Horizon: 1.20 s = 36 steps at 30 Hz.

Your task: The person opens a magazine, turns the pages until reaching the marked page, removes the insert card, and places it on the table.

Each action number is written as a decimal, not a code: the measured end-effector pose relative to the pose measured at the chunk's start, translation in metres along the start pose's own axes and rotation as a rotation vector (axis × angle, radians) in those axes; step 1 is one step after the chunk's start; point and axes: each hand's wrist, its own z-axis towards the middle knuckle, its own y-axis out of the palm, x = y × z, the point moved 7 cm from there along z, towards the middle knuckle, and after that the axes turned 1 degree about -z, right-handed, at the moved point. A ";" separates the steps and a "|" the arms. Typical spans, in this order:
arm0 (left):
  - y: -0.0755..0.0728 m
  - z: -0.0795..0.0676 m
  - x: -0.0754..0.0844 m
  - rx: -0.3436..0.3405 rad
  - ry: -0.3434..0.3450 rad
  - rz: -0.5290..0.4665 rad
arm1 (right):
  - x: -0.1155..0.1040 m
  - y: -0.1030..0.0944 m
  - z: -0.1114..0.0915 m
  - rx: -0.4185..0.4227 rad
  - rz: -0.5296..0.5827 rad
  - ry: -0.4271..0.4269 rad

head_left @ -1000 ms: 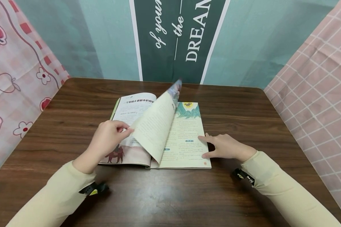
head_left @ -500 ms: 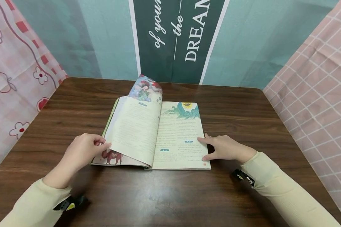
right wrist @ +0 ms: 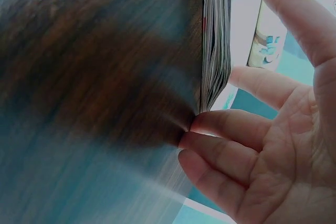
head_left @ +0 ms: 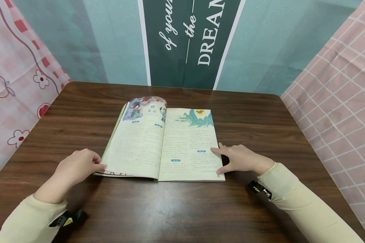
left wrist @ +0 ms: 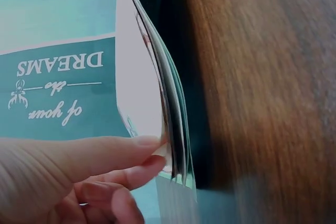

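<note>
An open magazine (head_left: 190, 143) with printed text and coloured pictures lies on the table in the head view. My left hand (head_left: 74, 168) pinches the lower outer corner of the left page (head_left: 137, 145) between thumb and index finger. In the left wrist view, the thumb and index finger of that left hand (left wrist: 89, 171) meet at the page edge. My right hand (head_left: 241, 158) rests at the right edge, its thumb and index finger spread on the right page. In the right wrist view, the other fingers (right wrist: 226, 129) extend beside the stacked page edges (right wrist: 215, 40).
The magazine lies on a dark brown wooden table (head_left: 182, 209). Behind it hangs a teal cloth (head_left: 118, 40) with white lettering. A fruit-patterned cloth (head_left: 15, 84) hangs at the left, a pink checked cloth (head_left: 337, 101) at the right.
My left hand has moved left and toward me, bringing the page over from the middle down onto the left side. The right hand has stayed at the right edge.
</note>
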 end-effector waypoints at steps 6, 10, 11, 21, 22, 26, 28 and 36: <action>0.003 0.001 -0.003 -0.045 -0.027 0.036 | 0.000 0.001 -0.001 -0.014 0.007 0.003; -0.002 0.003 -0.003 -0.011 -0.032 0.067 | 0.000 0.000 -0.001 -0.014 0.009 -0.001; -0.004 0.003 -0.002 0.006 -0.029 0.068 | 0.000 0.000 -0.001 -0.014 0.009 -0.001; -0.015 0.007 0.035 0.181 0.101 0.005 | -0.002 0.004 0.002 0.000 -0.033 0.016; -0.016 0.007 0.040 0.201 0.118 0.004 | -0.003 0.004 0.002 0.006 -0.031 0.017; -0.019 0.008 0.058 0.264 0.185 -0.010 | -0.005 0.000 0.003 0.065 -0.026 -0.014; -0.020 0.008 0.066 0.289 0.217 -0.017 | -0.006 -0.002 0.004 0.105 -0.042 -0.033; -0.020 0.011 0.094 0.351 0.292 -0.052 | -0.003 -0.010 0.005 0.201 -0.092 -0.030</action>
